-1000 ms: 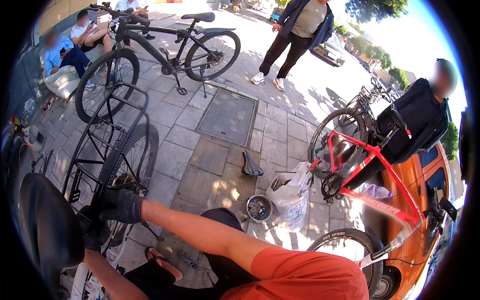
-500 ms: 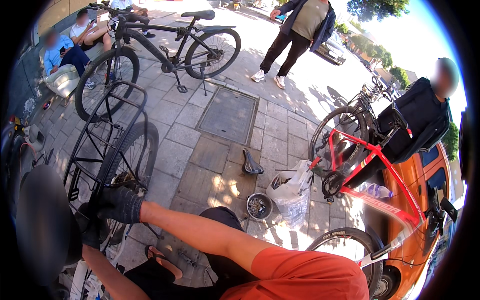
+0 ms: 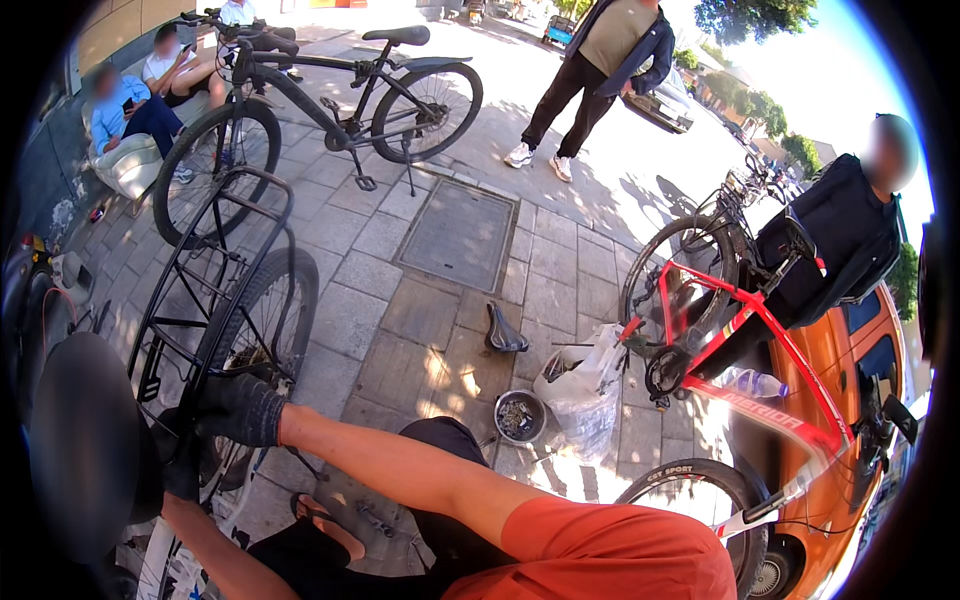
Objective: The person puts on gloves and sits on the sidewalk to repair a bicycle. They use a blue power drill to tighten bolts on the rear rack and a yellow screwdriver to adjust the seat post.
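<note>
Both my hands wear dark gloves and work close together at the lower left, by the black rear rack (image 3: 215, 265) of a bicycle. My right hand (image 3: 240, 408) is closed at the rack's near end, fingers curled on a dark part I cannot make out. Just below it, my left hand (image 3: 180, 468) reaches up to the same spot; its fingers are lost in shadow and dark parts. The bicycle's rear wheel (image 3: 300, 290) stands beyond the hands. A blurred dark oval shape (image 3: 85, 430) lies left of them.
A loose saddle (image 3: 503, 328), a metal bowl of small parts (image 3: 519, 415) and a white plastic bag (image 3: 590, 385) are on the paving. A red bicycle (image 3: 770, 420) and a seated person (image 3: 835, 235) are right; a black bicycle (image 3: 330, 110) and a standing person (image 3: 600, 70) are farther off.
My hands keep nearly the same place at the rack, with only a slight shift of the right one. The standing person has moved a little to the right.
</note>
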Motion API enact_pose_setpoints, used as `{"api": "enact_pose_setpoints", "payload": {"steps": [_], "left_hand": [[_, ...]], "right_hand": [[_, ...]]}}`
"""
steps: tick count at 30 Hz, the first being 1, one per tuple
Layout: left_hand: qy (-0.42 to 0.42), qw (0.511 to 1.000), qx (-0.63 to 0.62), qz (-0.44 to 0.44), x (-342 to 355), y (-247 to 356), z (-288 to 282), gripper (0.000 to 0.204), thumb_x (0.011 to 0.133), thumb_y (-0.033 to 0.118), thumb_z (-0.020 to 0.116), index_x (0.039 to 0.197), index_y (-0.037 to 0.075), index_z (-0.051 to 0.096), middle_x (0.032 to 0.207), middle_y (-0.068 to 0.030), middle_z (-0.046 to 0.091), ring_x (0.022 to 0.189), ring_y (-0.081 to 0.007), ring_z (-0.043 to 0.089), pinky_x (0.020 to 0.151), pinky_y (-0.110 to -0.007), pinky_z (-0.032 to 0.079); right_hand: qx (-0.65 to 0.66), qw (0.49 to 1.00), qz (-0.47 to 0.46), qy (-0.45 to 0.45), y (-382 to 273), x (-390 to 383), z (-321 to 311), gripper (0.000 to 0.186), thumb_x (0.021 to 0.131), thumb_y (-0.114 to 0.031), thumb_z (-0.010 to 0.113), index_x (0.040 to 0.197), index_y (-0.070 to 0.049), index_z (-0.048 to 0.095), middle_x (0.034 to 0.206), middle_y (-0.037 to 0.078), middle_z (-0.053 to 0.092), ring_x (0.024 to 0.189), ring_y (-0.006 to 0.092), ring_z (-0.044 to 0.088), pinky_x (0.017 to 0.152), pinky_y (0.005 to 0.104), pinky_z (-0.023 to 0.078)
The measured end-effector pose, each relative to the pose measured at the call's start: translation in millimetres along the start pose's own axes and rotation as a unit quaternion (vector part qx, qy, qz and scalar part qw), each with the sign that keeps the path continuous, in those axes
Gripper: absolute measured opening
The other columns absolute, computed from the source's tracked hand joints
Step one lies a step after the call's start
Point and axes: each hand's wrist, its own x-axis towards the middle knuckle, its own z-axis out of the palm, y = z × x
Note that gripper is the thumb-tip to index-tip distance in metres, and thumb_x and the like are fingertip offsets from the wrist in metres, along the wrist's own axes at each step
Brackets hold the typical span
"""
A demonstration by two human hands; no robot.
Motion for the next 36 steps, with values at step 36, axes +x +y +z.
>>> {"api": "enact_pose_setpoints", "payload": {"steps": [36], "left_hand": [[0.014,0.991,-0.013,-0.134,57,-34,-67,0.044,0.1,0.025,0.053,0.141,0.009,0.051,0.128,-0.0059,0.057,0.106,-0.0203,0.056,0.089,-0.032,0.046]], "right_hand": [[-0.341,0.516,0.641,0.455,55,-705,-374,0.039,0.086,-0.043,0.063,0.108,-0.013,0.076,0.111,0.017,0.072,0.107,0.037,0.067,0.095,0.0437,0.051]]}}
